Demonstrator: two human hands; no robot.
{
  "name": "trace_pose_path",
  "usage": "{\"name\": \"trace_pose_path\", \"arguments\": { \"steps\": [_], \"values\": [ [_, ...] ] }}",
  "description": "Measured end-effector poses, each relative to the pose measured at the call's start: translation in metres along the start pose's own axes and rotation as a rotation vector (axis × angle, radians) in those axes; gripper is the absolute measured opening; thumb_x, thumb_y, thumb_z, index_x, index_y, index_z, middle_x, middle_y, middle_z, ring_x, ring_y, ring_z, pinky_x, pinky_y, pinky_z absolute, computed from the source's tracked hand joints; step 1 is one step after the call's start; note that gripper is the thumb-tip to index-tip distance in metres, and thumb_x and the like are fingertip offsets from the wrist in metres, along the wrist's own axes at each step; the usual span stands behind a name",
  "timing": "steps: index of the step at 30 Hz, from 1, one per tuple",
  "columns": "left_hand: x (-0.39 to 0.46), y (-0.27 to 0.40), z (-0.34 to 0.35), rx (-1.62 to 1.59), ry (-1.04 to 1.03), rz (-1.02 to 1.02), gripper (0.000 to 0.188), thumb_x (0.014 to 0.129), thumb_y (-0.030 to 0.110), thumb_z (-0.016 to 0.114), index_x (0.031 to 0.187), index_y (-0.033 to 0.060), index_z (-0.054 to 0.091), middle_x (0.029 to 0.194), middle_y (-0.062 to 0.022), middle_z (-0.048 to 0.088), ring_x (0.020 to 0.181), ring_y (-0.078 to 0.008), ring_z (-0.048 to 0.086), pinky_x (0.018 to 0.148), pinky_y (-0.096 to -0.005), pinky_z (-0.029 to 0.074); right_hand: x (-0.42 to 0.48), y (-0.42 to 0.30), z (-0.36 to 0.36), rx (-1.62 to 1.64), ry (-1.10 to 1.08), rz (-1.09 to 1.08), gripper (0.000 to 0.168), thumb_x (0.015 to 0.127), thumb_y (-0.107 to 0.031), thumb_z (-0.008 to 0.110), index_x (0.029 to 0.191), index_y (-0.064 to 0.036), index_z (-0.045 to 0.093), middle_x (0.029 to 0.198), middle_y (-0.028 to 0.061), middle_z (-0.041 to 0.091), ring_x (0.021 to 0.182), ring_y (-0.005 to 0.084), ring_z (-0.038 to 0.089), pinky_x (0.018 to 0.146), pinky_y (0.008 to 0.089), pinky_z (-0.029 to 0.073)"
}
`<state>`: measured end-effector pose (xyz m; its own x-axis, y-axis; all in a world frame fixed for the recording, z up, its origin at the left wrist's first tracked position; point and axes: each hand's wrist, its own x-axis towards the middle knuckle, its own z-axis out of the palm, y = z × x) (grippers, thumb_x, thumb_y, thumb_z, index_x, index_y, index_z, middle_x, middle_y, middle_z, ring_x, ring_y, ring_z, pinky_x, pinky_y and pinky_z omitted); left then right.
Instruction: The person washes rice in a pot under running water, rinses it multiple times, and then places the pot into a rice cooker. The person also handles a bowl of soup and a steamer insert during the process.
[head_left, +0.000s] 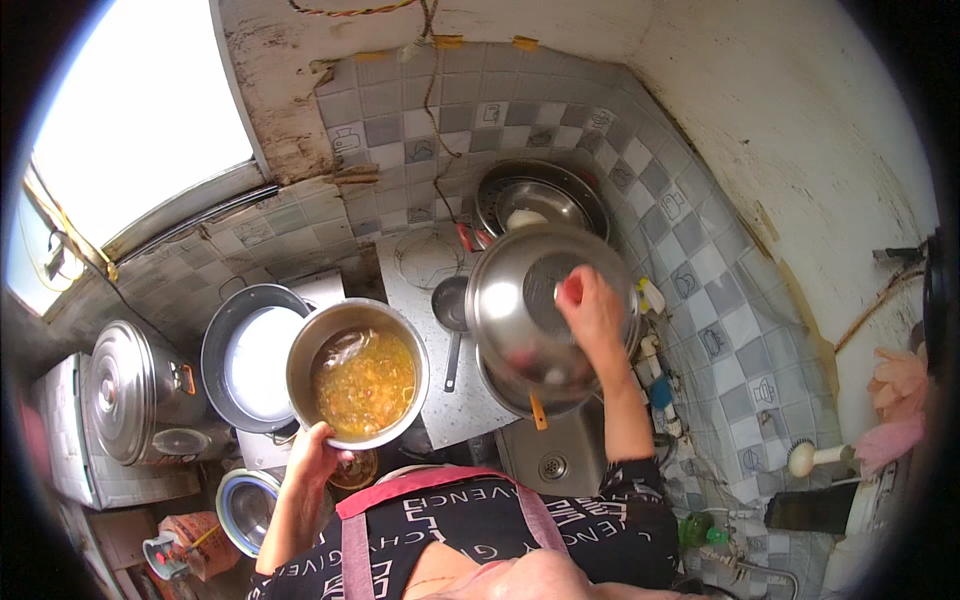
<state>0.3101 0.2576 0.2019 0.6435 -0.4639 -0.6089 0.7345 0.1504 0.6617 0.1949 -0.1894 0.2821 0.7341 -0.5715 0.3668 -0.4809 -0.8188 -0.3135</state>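
Observation:
My left hand grips the near-left rim of a metal pot, tilted slightly towards me. Inside is a yellow-brown soup with bits of food. My right hand holds a large stainless-steel lid by the knob at its centre. The lid hangs over a metal pan and hides most of it; what the pan contains cannot be seen. An orange handle sticks out from under the lid's near edge.
A black ladle lies on the speckled counter. Left stand a dark pot with white contents and a lidded steel pot. A steel sink is nearest me; stacked steel basins stand at the back.

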Motion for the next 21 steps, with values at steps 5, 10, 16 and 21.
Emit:
{"name": "trace_pose_path", "arguments": {
  "steps": [5, 10, 16, 21],
  "values": [
    [0.047, 0.022, 0.010, 0.019, -0.088, -0.098, 0.029, 0.083, 0.009, 0.044, 0.105, -0.0081, 0.052, 0.086, -0.0167, 0.063, 0.058, -0.0232, 0.062, 0.044, -0.0290, 0.053, -0.109, -0.014, -0.019, 0.093, -0.053, 0.056, 0.031, 0.076, -0.026, 0.070, 0.097, -0.009, 0.054, 0.093, 0.0124, 0.060, 0.083, 0.0336, 0.060, 0.069, 0.0439, 0.049],
    [0.079, 0.052, 0.058, 0.125, -0.202, -0.042, 0.030, 0.080, 0.007, 0.045, 0.105, -0.0093, 0.050, 0.077, -0.0177, 0.063, 0.056, -0.0235, 0.062, 0.044, -0.0275, 0.052, -0.165, -0.014, -0.018, 0.114, -0.115, 0.156, 0.031, 0.077, -0.027, 0.069, 0.097, -0.009, 0.054, 0.093, 0.0122, 0.060, 0.080, 0.0339, 0.061, 0.067, 0.0441, 0.050],
    [0.102, 0.057, 0.099, 0.068, -0.267, -0.038, 0.035, 0.081, 0.006, 0.043, 0.106, -0.0180, 0.049, 0.089, -0.0259, 0.064, 0.068, -0.0302, 0.067, 0.045, -0.0268, 0.054, -0.174, -0.002, 0.004, 0.114, -0.133, 0.197, 0.029, 0.078, -0.027, 0.068, 0.096, -0.008, 0.054, 0.092, 0.0124, 0.060, 0.080, 0.0342, 0.061, 0.068, 0.0446, 0.050],
    [0.092, 0.056, 0.111, 0.089, -0.236, -0.041, 0.033, 0.082, 0.003, 0.041, 0.107, -0.0180, 0.047, 0.090, -0.0264, 0.063, 0.068, -0.0298, 0.066, 0.045, -0.0279, 0.053, -0.137, 0.012, 0.035, 0.089, -0.090, 0.164, 0.028, 0.079, -0.026, 0.068, 0.094, -0.007, 0.054, 0.091, 0.0124, 0.060, 0.079, 0.0338, 0.062, 0.068, 0.0443, 0.050]
  ]
}}
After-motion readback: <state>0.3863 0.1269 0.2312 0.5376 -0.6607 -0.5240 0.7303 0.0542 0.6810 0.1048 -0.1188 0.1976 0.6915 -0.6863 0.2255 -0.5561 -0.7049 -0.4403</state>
